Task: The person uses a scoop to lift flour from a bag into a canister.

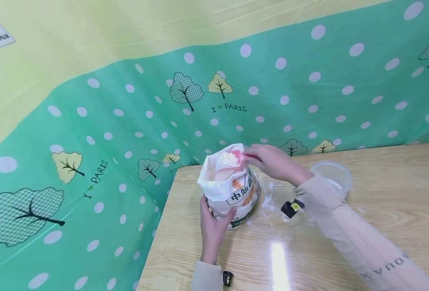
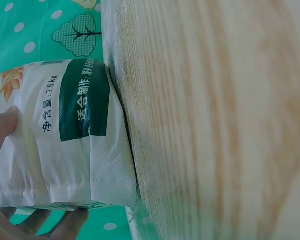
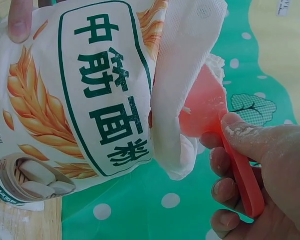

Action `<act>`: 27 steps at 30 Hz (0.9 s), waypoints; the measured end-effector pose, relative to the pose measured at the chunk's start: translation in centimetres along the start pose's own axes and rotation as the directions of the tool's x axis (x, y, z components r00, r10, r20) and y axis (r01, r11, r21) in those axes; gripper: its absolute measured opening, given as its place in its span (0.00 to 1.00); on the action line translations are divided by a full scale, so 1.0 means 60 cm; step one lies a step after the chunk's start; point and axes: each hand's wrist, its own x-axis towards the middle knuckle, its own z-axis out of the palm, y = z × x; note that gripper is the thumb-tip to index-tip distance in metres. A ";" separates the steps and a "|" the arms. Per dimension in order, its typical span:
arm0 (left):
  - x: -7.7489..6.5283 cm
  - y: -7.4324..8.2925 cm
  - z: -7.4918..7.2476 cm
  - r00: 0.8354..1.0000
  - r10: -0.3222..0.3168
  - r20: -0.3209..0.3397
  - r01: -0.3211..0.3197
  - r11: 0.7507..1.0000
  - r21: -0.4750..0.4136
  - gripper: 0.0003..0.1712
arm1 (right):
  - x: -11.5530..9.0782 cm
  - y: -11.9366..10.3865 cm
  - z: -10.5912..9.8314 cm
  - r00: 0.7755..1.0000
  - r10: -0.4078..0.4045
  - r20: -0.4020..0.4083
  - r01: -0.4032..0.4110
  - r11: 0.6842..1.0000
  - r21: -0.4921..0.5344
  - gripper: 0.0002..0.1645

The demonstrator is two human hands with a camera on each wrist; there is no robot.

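A white flour bag [image 1: 239, 200] with its top rolled outward stands on the wooden table. My left hand [image 1: 214, 224] grips the bag's near left side, with the thumb on the front and the fingers around the other side, as the left wrist view shows. At the bag's mouth, my right hand [image 1: 274, 161] holds a pink scoop [image 3: 207, 102] by its handle. White flour [image 1: 227, 160] is heaped in the scoop. Flour dust coats the right thumb [image 3: 239, 132]. The bag's rolled rim hides part of the scoop in the right wrist view.
A clear plastic bowl [image 1: 332, 173] with some white powder in it sits to the right, partly behind the right forearm. Spilled flour [image 1: 269, 202] is scattered on the table [image 1: 400, 194]. A green dotted cloth [image 1: 272, 101] hangs behind and at the left.
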 end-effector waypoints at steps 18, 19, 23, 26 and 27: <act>0.001 0.001 0.002 1.000 -0.024 0.007 0.024 0.999 0.027 0.55 | -0.027 0.012 -0.018 0.999 0.040 -0.011 -0.040 0.998 0.045 0.19; 0.001 0.001 0.002 1.000 -0.023 0.005 0.023 0.999 0.027 0.55 | -0.029 0.013 -0.020 0.999 0.044 -0.012 -0.044 0.998 0.050 0.19; 0.001 0.001 0.001 1.000 -0.021 -0.001 0.021 0.999 0.028 0.56 | -0.035 0.017 -0.026 0.998 0.053 -0.024 -0.051 0.997 0.065 0.18; 0.001 0.001 0.001 1.000 -0.019 0.000 0.019 1.000 0.023 0.56 | -0.040 0.021 -0.030 0.998 0.056 -0.042 -0.053 0.996 0.072 0.17; 0.001 0.001 0.002 1.000 -0.019 0.000 0.019 1.000 0.021 0.56 | -0.042 0.023 -0.031 0.997 0.055 -0.048 -0.051 0.996 0.073 0.16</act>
